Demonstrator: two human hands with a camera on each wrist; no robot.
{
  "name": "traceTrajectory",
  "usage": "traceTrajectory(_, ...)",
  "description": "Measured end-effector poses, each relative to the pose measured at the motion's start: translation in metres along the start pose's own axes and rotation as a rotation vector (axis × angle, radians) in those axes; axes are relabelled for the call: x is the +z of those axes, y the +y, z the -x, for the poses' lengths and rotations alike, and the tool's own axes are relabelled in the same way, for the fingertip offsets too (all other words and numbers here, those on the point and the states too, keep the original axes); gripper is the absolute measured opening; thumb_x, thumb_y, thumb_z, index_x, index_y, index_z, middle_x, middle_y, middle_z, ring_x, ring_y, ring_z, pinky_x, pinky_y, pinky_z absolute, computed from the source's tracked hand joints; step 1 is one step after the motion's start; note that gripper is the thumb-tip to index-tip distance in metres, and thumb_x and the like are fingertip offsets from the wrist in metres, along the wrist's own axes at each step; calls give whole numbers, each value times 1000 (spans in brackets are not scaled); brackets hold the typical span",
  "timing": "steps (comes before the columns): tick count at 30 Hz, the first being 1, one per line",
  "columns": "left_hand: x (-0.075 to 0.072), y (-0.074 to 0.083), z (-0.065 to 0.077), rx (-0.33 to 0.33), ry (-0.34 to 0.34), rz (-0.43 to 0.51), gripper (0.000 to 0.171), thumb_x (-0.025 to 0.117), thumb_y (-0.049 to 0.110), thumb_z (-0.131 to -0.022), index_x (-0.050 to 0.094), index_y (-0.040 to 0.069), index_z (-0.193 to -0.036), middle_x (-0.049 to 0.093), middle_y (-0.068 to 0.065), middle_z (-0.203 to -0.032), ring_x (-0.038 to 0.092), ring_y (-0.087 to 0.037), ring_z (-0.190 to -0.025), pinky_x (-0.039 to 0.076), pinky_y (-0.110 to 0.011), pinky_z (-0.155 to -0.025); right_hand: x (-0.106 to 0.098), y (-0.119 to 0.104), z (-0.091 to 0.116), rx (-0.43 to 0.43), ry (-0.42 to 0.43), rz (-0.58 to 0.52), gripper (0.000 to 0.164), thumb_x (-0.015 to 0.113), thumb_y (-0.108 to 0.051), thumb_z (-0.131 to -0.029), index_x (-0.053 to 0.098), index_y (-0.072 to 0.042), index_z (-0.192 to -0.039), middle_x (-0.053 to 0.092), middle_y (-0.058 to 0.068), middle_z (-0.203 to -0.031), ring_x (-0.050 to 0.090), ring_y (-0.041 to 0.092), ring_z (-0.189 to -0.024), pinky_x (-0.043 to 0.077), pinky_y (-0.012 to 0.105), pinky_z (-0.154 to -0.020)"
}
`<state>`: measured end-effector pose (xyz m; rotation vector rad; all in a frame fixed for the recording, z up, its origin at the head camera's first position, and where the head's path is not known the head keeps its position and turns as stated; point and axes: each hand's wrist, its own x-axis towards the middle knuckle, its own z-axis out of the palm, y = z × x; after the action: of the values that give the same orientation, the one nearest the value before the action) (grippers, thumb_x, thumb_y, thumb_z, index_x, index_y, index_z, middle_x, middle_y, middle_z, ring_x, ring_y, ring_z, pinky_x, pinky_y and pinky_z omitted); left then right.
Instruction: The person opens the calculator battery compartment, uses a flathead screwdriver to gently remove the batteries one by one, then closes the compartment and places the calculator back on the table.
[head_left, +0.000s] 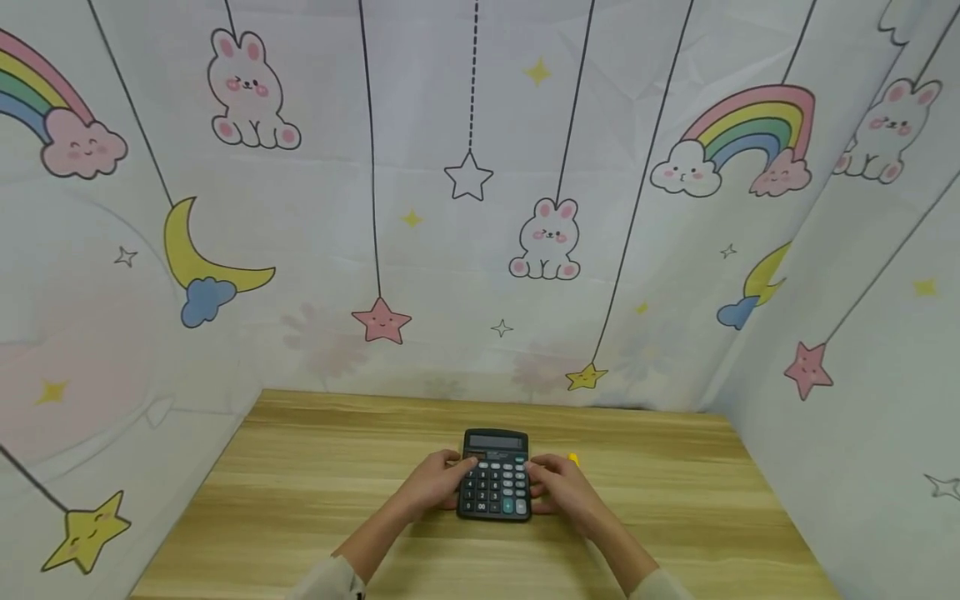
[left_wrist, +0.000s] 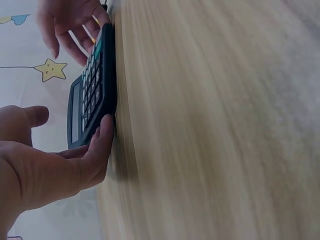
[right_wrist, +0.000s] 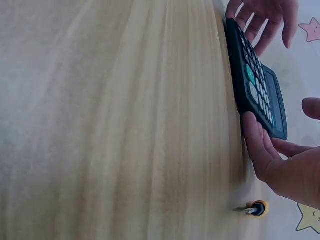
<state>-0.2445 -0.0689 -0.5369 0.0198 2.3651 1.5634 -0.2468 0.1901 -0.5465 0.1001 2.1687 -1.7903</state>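
Observation:
A black desk calculator [head_left: 493,479] lies face up on the wooden table, its grey display at the far end. My left hand [head_left: 438,482] is at its left side. In the left wrist view, that hand's fingers [left_wrist: 102,145] touch the calculator's edge while the thumb stands off it. On the opposite side, my right hand [head_left: 564,492] touches the edge with its fingers [right_wrist: 257,142]. Its thumb is also raised clear in the right wrist view. The undersides of the fingers are hidden.
Beyond my right hand lies a small tool with a yellow and black handle [right_wrist: 259,208] and a metal end. The wood-grain table [head_left: 330,467] meets a white cloth backdrop [head_left: 450,250] printed with rabbits, stars and rainbows at the back and sides.

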Motion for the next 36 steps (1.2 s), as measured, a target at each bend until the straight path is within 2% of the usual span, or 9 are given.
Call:
traceTrajectory(6, 1, 1, -4, -12, -19, -11, 69, 61, 43, -107, 49, -12, -148, 60, -30, -141, 67, -30, -114, 63, -39, -78, 0, -3, -5, 23, -16, 54, 49, 62, -23, -107, 55, 12, -142, 65, 17, -112, 65, 22, -89, 65, 41, -73)
traceTrajectory(11, 1, 4, -5, -11, -23, -34, 70, 62, 44, -106, 50, -11, -148, 62, -28, -138, 68, -23, -100, 62, -37, -70, -2, -5, -8, 25, -28, 62, 45, 62, -18, -106, 56, 11, -140, 65, 15, -110, 64, 21, -86, 64, 39, -70)
traceTrajectory(16, -1, 3, -7, -35, -49, 4, 68, 62, 41, -107, 49, -12, -148, 64, -24, -132, 66, -24, -100, 62, -38, -73, -1, -4, -8, 16, -26, 55, 44, 63, -18, -106, 57, 11, -138, 64, 16, -109, 63, 22, -86, 64, 39, -68)
traceTrajectory(21, -4, -1, -10, -65, -87, 63, 60, 61, 30, -108, 47, -12, -149, 66, -17, -123, 66, -24, -103, 63, -39, -76, 2, 6, -7, -11, 21, 77, 43, 65, -20, -106, 60, 10, -136, 66, 15, -112, 65, 21, -88, 64, 39, -69)
traceTrajectory(25, -2, -5, -12, -47, -125, 80, 52, 59, 21, -108, 49, -11, -148, 67, -16, -121, 67, -25, -105, 63, -37, -77, 3, 13, -5, -46, 55, 95, 40, 63, -17, -107, 60, 10, -136, 66, 16, -113, 65, 21, -90, 64, 39, -70)
traceTrajectory(28, -3, -7, -12, -23, -137, 96, 46, 54, 12, -108, 49, -11, -147, 65, -17, -120, 66, -26, -105, 64, -38, -78, 3, 17, -6, -81, 51, 105, 35, 61, -12, -107, 60, 11, -134, 66, 16, -111, 64, 21, -89, 65, 39, -70)
traceTrajectory(32, -10, -9, -9, -1, -129, 103, 38, 50, 5, -108, 52, -12, -143, 63, -16, -114, 64, -27, -100, 63, -41, -79, 4, 21, -7, -125, 36, 134, 30, 59, -6, -107, 62, 10, -131, 65, 13, -106, 64, 20, -88, 65, 39, -69)
traceTrajectory(36, -13, -10, -10, 32, -127, 78, 35, 52, 4, -108, 55, -11, -140, 65, -14, -111, 65, -24, -95, 63, -40, -79, 3, 23, -7, -157, 45, 153, 27, 60, -3, -105, 64, 9, -129, 65, 12, -103, 64, 19, -87, 64, 39, -68)
